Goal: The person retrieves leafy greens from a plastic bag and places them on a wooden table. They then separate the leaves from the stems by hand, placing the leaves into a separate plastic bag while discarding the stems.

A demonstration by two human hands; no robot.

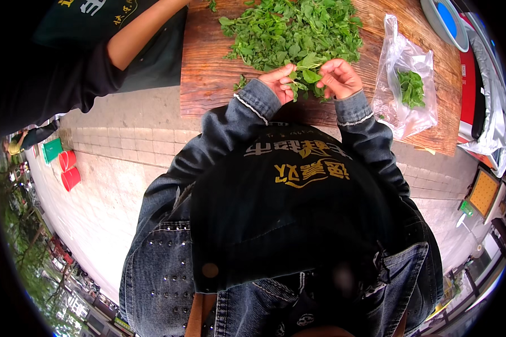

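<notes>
My left hand [279,82] is at the near edge of the wooden table, gripping a sprig of leafy greens [310,76] between thumb and fingers. From the right, my right hand [341,79] pinches at the same sprig with thumb and forefinger. The leaves stretch between both hands, and some hang below them. Just beyond lies a broad pile of leafy greens [295,31] on the tabletop. To the right, a clear plastic bag [405,59] rests on the wood, with a small bunch of picked greens [412,88] in or on it.
The wooden table [211,67] ends close to my body. A co-worker's arm [143,33] reaches over from the left. A grey basin [461,36] stands at the far right corner, near silvery sheeting [495,105]. Red buckets [71,179] and a green crate [52,150] sit on the paving.
</notes>
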